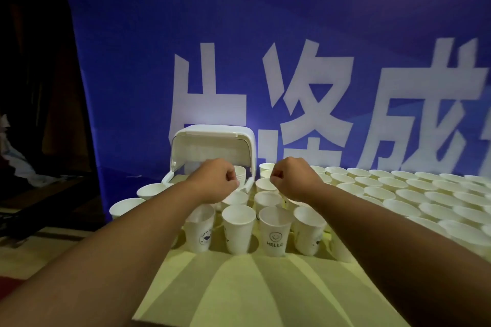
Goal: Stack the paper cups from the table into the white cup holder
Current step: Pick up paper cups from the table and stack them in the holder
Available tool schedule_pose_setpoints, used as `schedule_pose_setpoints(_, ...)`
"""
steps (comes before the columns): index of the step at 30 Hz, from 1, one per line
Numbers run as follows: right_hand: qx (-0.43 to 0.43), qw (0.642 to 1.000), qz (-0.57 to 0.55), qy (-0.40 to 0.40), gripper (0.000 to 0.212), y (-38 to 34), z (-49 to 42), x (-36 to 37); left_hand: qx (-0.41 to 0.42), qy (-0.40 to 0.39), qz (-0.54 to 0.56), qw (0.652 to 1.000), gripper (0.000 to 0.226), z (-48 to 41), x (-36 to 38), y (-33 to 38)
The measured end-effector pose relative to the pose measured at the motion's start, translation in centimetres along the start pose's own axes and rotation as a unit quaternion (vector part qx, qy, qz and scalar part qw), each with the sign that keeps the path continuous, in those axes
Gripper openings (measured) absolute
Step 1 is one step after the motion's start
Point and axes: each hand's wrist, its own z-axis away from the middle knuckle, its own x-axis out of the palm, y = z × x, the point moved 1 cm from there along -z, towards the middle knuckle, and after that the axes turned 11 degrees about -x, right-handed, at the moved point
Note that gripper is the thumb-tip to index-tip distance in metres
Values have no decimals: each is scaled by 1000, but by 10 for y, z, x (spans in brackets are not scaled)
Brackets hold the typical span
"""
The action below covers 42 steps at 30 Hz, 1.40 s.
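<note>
While paper cups [238, 228] crowd the white cup holder [212, 138], both hands [215, 180] [292, 179] hover fisted, seemingly empty.

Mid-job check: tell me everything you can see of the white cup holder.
The white cup holder looks like smooth plastic, a rounded-corner box with its lid swung up open. It stands at the far left of the table, before the blue banner. Inside, at its right, nested cups show. Around it stand loose paper cups. The fisted left hand hides its lower middle; contact cannot be told.
</note>
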Motion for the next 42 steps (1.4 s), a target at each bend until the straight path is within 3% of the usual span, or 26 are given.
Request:
schedule_pose_setpoints(16, 121, 988, 85, -39, 10, 75, 160, -123, 134, -55, -10, 989, 12, 73, 44, 138)
schedule_pose_setpoints(20, 159, 980, 86, -84, 26, 87, 187, -138, 156, -61, -21, 986, 7, 84, 55, 157)
schedule_pose_setpoints(25, 174, 968, 109, -147, 33, 95, 205, -135, 158, -66, -17, 985, 7, 92, 63, 169)
schedule_pose_setpoints(35, 151, 977, 92, -117, 16, 87, 200, -124, 143, -54, -61, 986, 2, 88, 55, 152)
schedule_pose_setpoints(39, 126, 985, 71, -94, 9, 77, 189, -120, 118, -77, -107, 984, 34, 79, 60, 134)
schedule_pose_setpoints(42, 112, 987, 67, -91, 10, 72, 184, -116, 99, -104, -135, 980, 45, 74, 71, 128)
